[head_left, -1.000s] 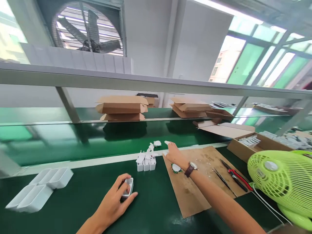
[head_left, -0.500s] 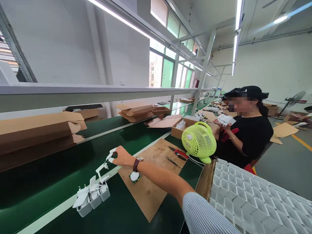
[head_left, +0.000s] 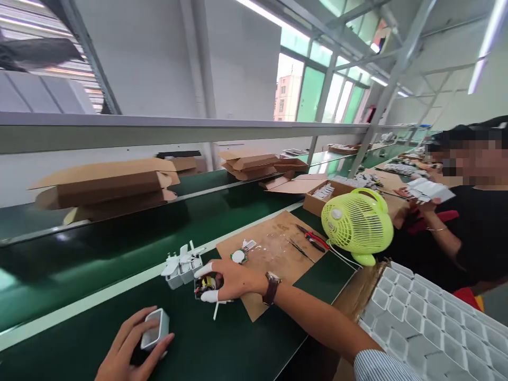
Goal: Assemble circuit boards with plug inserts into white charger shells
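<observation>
One fan (head_left: 351, 225) near pliers (head_left: 313, 239); filled cups (head_left: 178, 275) beside right hand (head_left: 236, 278).

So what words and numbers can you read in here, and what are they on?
None can be read.
Watch: its face is too small to read.
Green fan: any mark on it is too small to read.
Cup in the left hand: no writing shows.
Gadget in the right hand: too small and blurred to read any marks.

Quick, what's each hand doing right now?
Left hand: closed around a small white box.
Right hand: closed on a small electronic assembly.
</observation>
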`<act>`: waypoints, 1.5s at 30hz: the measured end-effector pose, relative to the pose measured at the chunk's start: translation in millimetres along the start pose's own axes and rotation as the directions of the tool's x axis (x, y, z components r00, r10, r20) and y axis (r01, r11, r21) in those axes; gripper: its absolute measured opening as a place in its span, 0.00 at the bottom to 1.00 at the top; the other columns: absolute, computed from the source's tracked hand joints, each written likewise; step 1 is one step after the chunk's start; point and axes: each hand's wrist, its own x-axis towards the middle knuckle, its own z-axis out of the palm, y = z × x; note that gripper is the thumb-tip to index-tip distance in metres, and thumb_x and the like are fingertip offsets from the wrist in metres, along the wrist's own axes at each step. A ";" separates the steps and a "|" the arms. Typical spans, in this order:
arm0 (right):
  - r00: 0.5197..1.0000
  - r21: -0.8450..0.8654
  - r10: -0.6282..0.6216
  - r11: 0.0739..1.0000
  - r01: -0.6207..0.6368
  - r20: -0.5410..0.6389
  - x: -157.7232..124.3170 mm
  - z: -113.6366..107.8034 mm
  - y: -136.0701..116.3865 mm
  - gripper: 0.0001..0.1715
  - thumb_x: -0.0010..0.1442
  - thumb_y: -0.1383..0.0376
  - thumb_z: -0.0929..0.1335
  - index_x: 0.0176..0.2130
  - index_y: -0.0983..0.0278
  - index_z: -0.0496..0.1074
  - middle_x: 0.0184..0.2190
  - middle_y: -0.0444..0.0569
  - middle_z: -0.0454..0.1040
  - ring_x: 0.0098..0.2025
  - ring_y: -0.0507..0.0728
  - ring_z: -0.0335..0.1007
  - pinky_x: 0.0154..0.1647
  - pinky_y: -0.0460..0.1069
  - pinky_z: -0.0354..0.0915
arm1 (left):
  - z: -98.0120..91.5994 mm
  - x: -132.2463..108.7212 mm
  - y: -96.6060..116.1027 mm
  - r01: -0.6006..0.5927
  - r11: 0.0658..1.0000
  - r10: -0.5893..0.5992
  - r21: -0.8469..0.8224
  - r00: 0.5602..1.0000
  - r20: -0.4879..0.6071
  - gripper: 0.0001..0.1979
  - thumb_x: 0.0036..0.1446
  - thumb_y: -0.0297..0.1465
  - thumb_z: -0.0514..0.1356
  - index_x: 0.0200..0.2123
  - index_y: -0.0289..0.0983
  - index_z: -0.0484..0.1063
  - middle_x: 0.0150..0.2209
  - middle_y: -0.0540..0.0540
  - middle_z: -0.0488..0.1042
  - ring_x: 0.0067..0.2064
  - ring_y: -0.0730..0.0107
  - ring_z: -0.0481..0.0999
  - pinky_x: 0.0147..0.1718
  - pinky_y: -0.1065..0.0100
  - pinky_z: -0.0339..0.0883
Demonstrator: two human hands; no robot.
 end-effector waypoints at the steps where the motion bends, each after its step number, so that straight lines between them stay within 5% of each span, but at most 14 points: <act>1: 0.996 -0.153 -0.039 0.987 0.051 0.079 -0.4 10.0 0.0 0.25 0.58 0.65 0.75 0.55 0.61 0.74 0.49 0.52 0.76 0.51 0.63 0.74 0.55 0.56 0.70 | -2.8 -0.3 4.6 0.001 1.000 -0.001 0.000 0.999 -0.032 0.16 0.54 0.44 0.66 0.45 0.48 0.74 0.50 0.46 0.79 0.48 0.53 0.82 0.43 0.57 0.81; 4: 0.969 -0.398 -0.089 0.900 0.177 0.229 1.4 29.1 1.6 0.33 0.58 0.66 0.77 0.60 0.66 0.70 0.58 0.61 0.72 0.60 0.68 0.69 0.61 0.60 0.66 | -7.0 -1.2 16.0 0.127 0.992 -0.126 0.017 0.992 -0.017 0.24 0.57 0.46 0.64 0.53 0.42 0.69 0.50 0.43 0.78 0.49 0.55 0.82 0.48 0.57 0.79; 7: 0.969 -0.467 -0.051 0.869 0.162 0.241 1.4 32.3 5.0 0.41 0.54 0.61 0.79 0.61 0.70 0.67 0.56 0.65 0.72 0.60 0.71 0.68 0.59 0.62 0.67 | -8.4 -3.1 23.3 0.260 0.966 -0.260 0.007 0.963 0.072 0.27 0.58 0.44 0.64 0.58 0.41 0.66 0.53 0.42 0.77 0.50 0.57 0.81 0.50 0.59 0.77; 20: 0.981 -0.414 -0.107 0.895 0.166 0.162 -22.3 33.7 17.5 0.23 0.57 0.72 0.71 0.53 0.64 0.70 0.51 0.58 0.73 0.53 0.66 0.70 0.53 0.60 0.70 | 12.4 18.3 38.2 0.326 0.938 -0.288 -0.116 0.922 0.258 0.37 0.55 0.42 0.69 0.64 0.41 0.61 0.58 0.39 0.74 0.57 0.52 0.77 0.58 0.51 0.72; 26: 0.982 -0.266 -0.186 0.949 0.173 -0.027 -20.4 28.4 7.7 0.27 0.56 0.75 0.66 0.55 0.60 0.67 0.50 0.54 0.72 0.51 0.62 0.71 0.48 0.57 0.74 | 3.9 9.9 42.4 0.266 0.948 -0.217 -0.173 0.941 0.261 0.42 0.57 0.37 0.67 0.70 0.42 0.51 0.62 0.37 0.71 0.61 0.52 0.75 0.61 0.51 0.71; 31: 0.910 -0.243 -0.361 0.919 0.310 -0.205 -18.8 30.9 -8.5 0.29 0.64 0.72 0.66 0.62 0.56 0.61 0.55 0.54 0.70 0.58 0.62 0.69 0.56 0.61 0.72 | 6.5 4.6 43.0 0.262 0.944 -0.223 -0.203 0.955 0.196 0.39 0.59 0.35 0.66 0.69 0.45 0.51 0.59 0.42 0.74 0.57 0.57 0.78 0.58 0.52 0.73; 36: 0.884 -0.454 -0.447 0.821 0.346 -0.134 -23.6 44.0 -14.5 0.38 0.65 0.76 0.66 0.68 0.57 0.55 0.58 0.57 0.69 0.64 0.65 0.65 0.60 0.65 0.70 | 5.8 3.0 45.3 0.096 0.983 -0.084 -0.160 0.993 0.077 0.34 0.64 0.33 0.63 0.69 0.44 0.51 0.60 0.39 0.72 0.60 0.55 0.75 0.60 0.50 0.71; 45: 0.889 -0.513 -0.449 0.785 0.347 -0.086 -27.9 50.3 -7.8 0.44 0.63 0.78 0.64 0.72 0.61 0.49 0.60 0.60 0.69 0.63 0.66 0.64 0.60 0.66 0.71 | 4.3 0.6 47.0 0.011 0.998 -0.006 -0.057 0.996 0.086 0.35 0.65 0.28 0.60 0.71 0.43 0.48 0.61 0.38 0.71 0.62 0.53 0.70 0.61 0.48 0.69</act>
